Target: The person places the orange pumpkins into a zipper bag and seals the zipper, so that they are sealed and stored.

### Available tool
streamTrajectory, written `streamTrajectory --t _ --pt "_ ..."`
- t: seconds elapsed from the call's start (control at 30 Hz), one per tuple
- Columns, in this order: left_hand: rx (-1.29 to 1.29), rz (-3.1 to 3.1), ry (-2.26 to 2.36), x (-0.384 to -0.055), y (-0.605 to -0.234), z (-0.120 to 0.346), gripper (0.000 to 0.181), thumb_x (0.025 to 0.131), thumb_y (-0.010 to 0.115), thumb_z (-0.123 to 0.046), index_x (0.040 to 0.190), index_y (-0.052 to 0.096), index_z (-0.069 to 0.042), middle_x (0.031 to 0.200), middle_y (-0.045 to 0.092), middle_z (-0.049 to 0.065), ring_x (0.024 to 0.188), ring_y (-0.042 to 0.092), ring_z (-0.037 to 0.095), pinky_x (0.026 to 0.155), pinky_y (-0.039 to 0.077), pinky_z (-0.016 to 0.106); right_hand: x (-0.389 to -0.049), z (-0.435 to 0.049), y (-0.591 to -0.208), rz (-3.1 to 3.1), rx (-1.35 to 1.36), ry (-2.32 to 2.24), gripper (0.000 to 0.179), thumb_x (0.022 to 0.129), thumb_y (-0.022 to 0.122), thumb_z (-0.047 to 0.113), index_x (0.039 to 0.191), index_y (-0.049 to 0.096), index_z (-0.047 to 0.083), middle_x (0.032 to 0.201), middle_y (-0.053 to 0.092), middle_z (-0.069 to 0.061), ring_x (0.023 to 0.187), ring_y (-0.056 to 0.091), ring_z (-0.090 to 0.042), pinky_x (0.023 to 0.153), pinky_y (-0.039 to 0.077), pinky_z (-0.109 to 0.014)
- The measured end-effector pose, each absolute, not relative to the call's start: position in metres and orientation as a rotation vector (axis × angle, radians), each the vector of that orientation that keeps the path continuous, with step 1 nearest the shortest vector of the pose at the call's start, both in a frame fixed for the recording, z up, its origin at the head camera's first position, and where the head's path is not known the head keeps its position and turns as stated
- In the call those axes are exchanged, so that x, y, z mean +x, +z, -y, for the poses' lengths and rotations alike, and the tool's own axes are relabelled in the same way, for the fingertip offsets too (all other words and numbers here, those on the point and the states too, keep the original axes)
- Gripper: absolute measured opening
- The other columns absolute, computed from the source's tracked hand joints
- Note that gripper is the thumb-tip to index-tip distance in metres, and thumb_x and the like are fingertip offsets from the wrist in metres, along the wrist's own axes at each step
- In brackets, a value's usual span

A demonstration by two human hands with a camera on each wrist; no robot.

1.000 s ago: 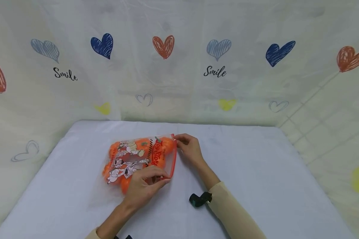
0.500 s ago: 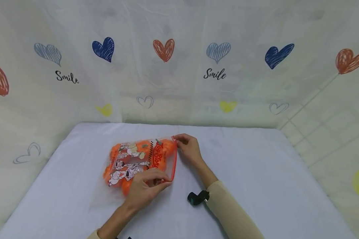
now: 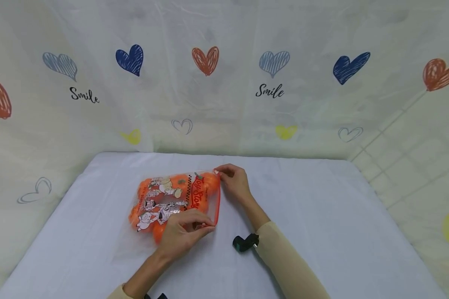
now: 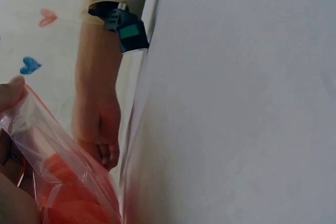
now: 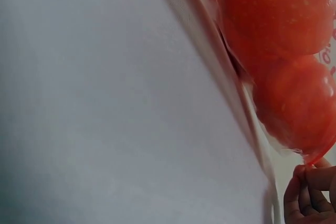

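A clear zip bag, printed with red "Toy Story" lettering and cartoon figures, lies on the table. Inside it are several round orange things, with bits of green showing like leaves. Red zip edging runs along the bag's right side. At the near end of that edging, my left hand pinches the corner between thumb and fingers, its back covering part of the bag. My right hand pinches the far corner. Up close in the right wrist view, the right fingertips grip the red strip.
A white cloth covers the table. Behind it hangs a pale curtain printed with hearts and "Smile". A small black wrist camera sticks out from the right sleeve.
My right fingers and forearm have shifted slightly left along the far corner. The left hand keeps its pinch on the near corner, and the bag hardly moves.
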State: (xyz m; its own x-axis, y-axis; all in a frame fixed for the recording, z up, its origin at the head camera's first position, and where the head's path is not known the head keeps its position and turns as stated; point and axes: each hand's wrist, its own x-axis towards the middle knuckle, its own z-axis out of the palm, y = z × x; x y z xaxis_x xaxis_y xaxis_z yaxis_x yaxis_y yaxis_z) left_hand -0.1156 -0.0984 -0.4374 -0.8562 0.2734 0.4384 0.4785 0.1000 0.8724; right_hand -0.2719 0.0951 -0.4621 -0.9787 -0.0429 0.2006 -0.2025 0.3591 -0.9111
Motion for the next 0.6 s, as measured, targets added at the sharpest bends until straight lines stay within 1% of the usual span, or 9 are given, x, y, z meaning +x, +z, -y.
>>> streamTrajectory --t 0.13,0.27,0.37,0.5,0.6 --pt "-0.769 2.189 -1.878 -0.116 -0.438 0.099 0.011 0.087 0.084 -0.01 0.098 0.082 -0.013 0.088 0.077 0.009 0.077 0.063 0.012 0.062 0.051 0.021 -0.272 -0.094 -0.462 2.485 0.218 1.665 0.015 0.096 0.07 0.002 0.107 0.079 0.006 0.106 0.079 -0.012 0.092 0.069 -0.02 0.079 0.056 -0.022" --pt "-0.77 2.197 -1.888 -0.117 -0.438 0.1 0.011 0.088 0.084 -0.011 0.099 0.082 -0.014 0.089 0.077 0.01 0.078 0.064 0.012 0.064 0.052 0.021 -0.274 -0.095 -0.463 2.503 0.215 1.666 0.015 0.096 0.07 0.002 0.108 0.079 0.007 0.107 0.079 -0.012 0.094 0.069 -0.021 0.081 0.058 -0.026" --pt "-0.752 2.213 -1.871 -0.119 -0.439 0.1 0.012 0.088 0.084 -0.013 0.099 0.082 -0.015 0.089 0.076 0.005 0.077 0.061 0.013 0.062 0.05 0.022 -0.275 -0.097 -0.463 2.503 0.209 1.667 0.015 0.097 0.07 0.003 0.109 0.078 0.006 0.107 0.079 -0.013 0.094 0.07 -0.022 0.084 0.058 -0.028" --pt "-0.699 2.238 -1.876 -0.122 -0.441 0.1 0.014 0.087 0.085 -0.013 0.1 0.081 -0.013 0.09 0.075 0.0 0.077 0.058 0.013 0.062 0.047 0.021 -0.275 -0.101 -0.463 2.509 0.173 1.661 0.016 0.097 0.07 0.005 0.111 0.077 0.006 0.106 0.078 -0.013 0.094 0.07 -0.022 0.085 0.059 -0.029" --pt "-0.694 2.246 -1.857 -0.125 -0.442 0.1 0.015 0.087 0.085 -0.012 0.1 0.081 -0.012 0.09 0.074 0.0 0.077 0.057 0.013 0.062 0.047 0.023 -0.273 -0.105 -0.461 2.512 0.156 1.704 0.018 0.098 0.07 0.006 0.115 0.076 0.005 0.108 0.077 -0.015 0.094 0.072 -0.024 0.086 0.062 -0.031"
